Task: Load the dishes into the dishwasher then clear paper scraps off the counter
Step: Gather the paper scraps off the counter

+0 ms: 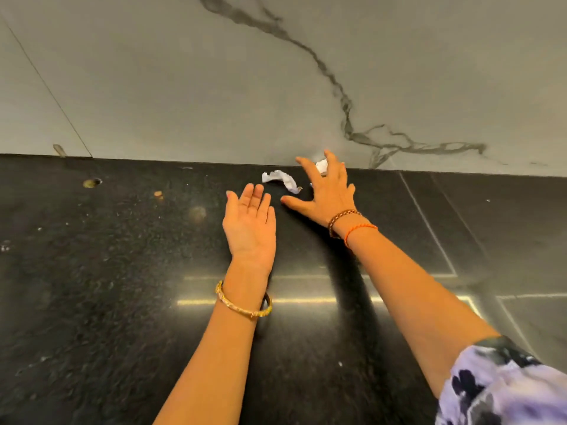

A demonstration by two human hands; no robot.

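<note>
A crumpled white paper scrap [280,178] lies on the black counter [122,271] near the back wall. A second white scrap [321,165] shows just behind the fingers of my right hand [325,191], which is spread flat with straight fingers over the counter. My left hand [250,225] lies palm up with straight fingers, its fingertips a short way in front of the first scrap and not touching it. Neither hand holds anything.
A grey marble wall [276,87] with a dark vein rises right behind the counter. Small crumbs and a brownish spot [92,183] dot the counter's left part. Seam lines cross the counter at the right [429,228].
</note>
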